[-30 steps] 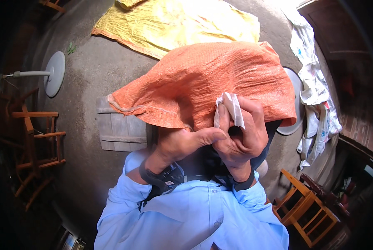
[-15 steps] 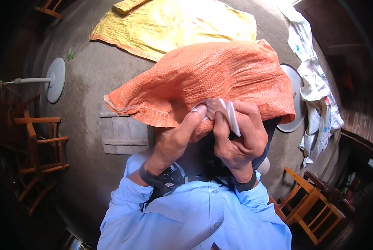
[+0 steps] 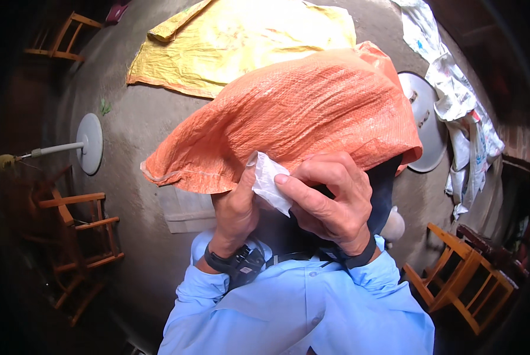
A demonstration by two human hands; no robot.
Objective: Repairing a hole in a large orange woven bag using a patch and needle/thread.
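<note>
A small crumpled white piece of thin sheet (image 3: 271, 182), paper or plastic, is between my hands in front of my waist. My left hand (image 3: 236, 214) pinches its left side with the thumb; the other fingers are hidden behind it and the orange sack's edge. From the right, my right hand (image 3: 335, 198) has its fingers bent and a fingertip pressed on the piece's right edge. Just beyond both hands, a large orange woven sack (image 3: 312, 94) drapes over my lap, its hemmed corner hanging to the left.
Beyond the orange sack, a yellow woven sack (image 3: 235, 47) lies flat on the floor. White sacks (image 3: 463, 130) and a round grey lid-like disc (image 3: 425, 124) lie at right. Wooden chairs (image 3: 454, 278) stand on both sides. A stand with a round base (image 3: 91, 144) is at left.
The white piece has moved left and now shows more spread out. My right hand has shifted from folding over it to touching its right edge. The view has tilted slightly.
</note>
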